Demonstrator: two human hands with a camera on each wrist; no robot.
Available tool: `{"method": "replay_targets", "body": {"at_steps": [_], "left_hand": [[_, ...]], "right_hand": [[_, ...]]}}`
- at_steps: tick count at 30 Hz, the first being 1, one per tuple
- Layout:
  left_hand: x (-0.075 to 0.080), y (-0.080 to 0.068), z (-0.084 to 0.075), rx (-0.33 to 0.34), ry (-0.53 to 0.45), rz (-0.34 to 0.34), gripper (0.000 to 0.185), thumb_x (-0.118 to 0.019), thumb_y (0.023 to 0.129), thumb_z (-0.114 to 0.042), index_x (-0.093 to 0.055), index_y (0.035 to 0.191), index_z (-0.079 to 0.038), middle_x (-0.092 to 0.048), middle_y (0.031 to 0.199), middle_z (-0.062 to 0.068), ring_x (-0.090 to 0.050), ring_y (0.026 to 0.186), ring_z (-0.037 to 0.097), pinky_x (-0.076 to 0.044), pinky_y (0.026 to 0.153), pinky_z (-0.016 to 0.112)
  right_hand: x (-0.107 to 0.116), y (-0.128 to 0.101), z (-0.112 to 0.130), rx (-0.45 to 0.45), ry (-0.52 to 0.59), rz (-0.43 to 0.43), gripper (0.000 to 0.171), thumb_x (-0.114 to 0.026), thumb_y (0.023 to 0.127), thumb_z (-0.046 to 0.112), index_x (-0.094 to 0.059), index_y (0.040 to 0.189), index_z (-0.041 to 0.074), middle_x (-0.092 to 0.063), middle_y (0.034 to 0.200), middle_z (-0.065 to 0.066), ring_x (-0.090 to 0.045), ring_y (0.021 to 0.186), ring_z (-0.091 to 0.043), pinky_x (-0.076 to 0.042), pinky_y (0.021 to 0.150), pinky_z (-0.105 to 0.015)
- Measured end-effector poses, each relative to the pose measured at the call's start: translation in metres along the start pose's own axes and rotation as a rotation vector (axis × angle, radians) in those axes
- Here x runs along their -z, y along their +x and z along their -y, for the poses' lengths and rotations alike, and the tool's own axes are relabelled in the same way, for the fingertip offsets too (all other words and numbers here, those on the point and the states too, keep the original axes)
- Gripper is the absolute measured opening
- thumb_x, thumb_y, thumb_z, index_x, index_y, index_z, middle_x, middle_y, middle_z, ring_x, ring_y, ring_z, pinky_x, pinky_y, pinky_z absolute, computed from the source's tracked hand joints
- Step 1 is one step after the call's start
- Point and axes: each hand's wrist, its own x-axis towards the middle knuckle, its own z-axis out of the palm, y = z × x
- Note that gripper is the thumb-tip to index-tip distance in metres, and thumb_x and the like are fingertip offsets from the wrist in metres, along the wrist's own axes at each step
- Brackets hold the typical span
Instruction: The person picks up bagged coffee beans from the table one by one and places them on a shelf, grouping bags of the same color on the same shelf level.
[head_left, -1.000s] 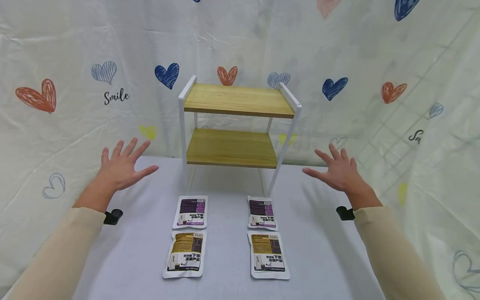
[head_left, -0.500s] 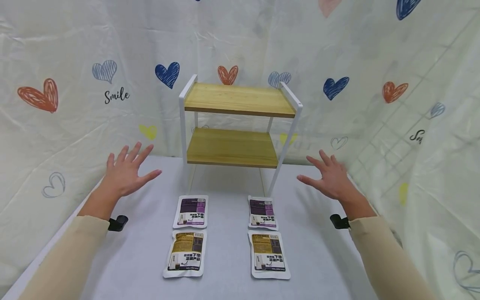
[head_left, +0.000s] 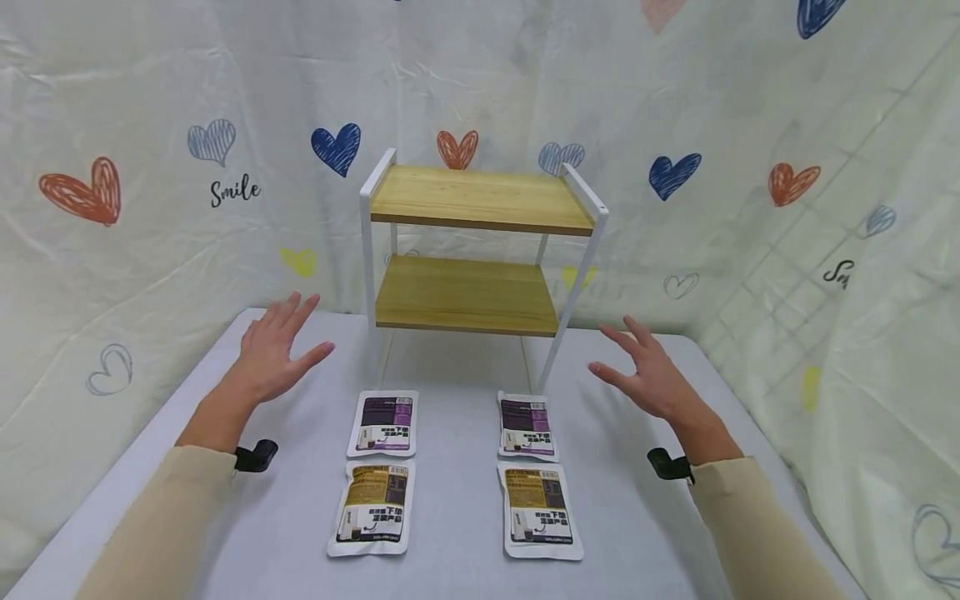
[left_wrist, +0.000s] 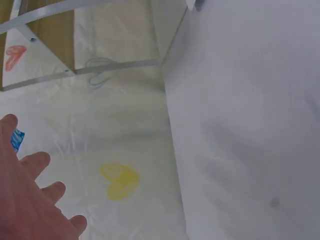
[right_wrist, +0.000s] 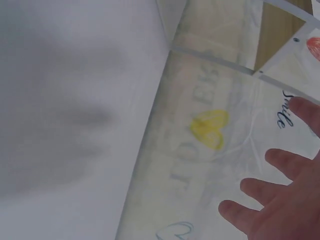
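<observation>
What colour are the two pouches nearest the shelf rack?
Purple labels on white pouches, clearest in the head view.

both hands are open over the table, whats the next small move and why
Probably lower the left hand toward the purple packet nearest it. Both hands, the right hand too, hover open and hold nothing, four packets lie flat in front, and both shelves of the rack are bare.

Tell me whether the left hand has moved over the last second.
Yes. The left hand has drifted right and slightly down, closer to the shelf rack and the upper-left purple pouch, still spread and holding nothing.
</observation>
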Motion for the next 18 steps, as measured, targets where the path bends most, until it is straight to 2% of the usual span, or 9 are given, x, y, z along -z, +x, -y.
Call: {"method": "replay_targets", "body": {"at_steps": [3,9,18], "left_hand": [[-0.002,0.001,-0.006,-0.008,-0.049,-0.013,0.089,-0.048,0.097,-0.068,-0.011,0.166,-0.025,-0.009,0.172,0.018,-0.009,0.156,0.051,-0.008,0.119,0.077],[-0.007,0.001,-0.015,-0.010,-0.211,-0.057,0.085,-0.055,0.099,-0.059,-0.014,0.166,-0.026,-0.013,0.173,0.013,-0.015,0.158,0.042,-0.017,0.120,0.073],[-0.013,0.002,-0.029,-0.026,-0.443,-0.131,0.075,-0.058,0.102,-0.047,-0.022,0.164,-0.023,-0.024,0.170,0.013,-0.024,0.156,0.041,-0.028,0.120,0.067]], "right_hand": [[-0.006,-0.004,0.001,0.013,0.028,-0.019,0.080,-0.061,0.096,0.057,-0.037,0.159,0.014,-0.012,0.171,-0.020,-0.019,0.152,-0.053,-0.022,0.115,-0.078],[-0.021,-0.009,0.006,0.028,0.061,-0.045,0.073,-0.064,0.097,0.052,-0.043,0.156,0.016,-0.020,0.169,-0.020,-0.025,0.151,-0.050,-0.027,0.114,-0.077],[-0.043,-0.019,0.011,0.048,0.141,-0.091,0.069,-0.068,0.094,0.051,-0.049,0.152,0.018,-0.032,0.164,-0.020,-0.032,0.149,-0.047,-0.034,0.112,-0.074]]}}
